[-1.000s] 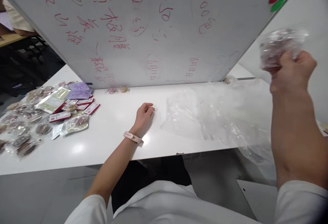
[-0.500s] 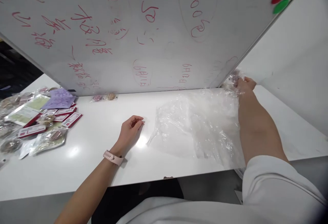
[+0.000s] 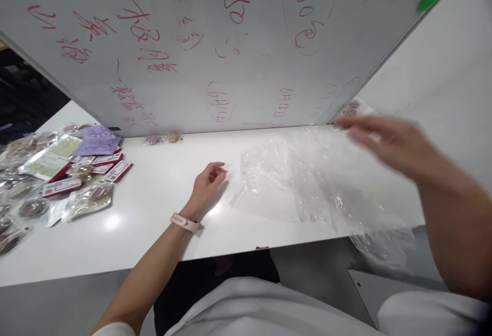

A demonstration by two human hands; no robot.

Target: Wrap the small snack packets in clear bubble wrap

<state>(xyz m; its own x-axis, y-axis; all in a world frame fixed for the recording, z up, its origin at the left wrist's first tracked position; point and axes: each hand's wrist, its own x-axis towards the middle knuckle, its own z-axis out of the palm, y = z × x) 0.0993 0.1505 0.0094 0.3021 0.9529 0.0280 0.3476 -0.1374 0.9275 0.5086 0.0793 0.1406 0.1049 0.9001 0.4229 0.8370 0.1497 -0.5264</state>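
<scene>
My left hand, with a pink watch band on the wrist, rests on the white table. Its fingers curl loosely, the thumb slightly apart from them, and it holds nothing. A large clear plastic bag lies crumpled just right of it and hangs over the front table edge at the right. Above the bag's far right part is my right hand, blurred by motion. Its fingers stretch leftward, the thumb apart, and nothing shows in it. Small clear-wrapped packets sit beyond it by the whiteboard's right edge, partly hidden.
A whiteboard with red writing stands along the table's back. A pile of packets on the left includes a purple packet, red-and-white boxes and a green-and-white pouch. Two small wrapped pieces lie against the whiteboard.
My right hand has come away from the packets at the far right corner and moved back toward me. More of the bag now hangs over the front edge. My left hand stays resting.
</scene>
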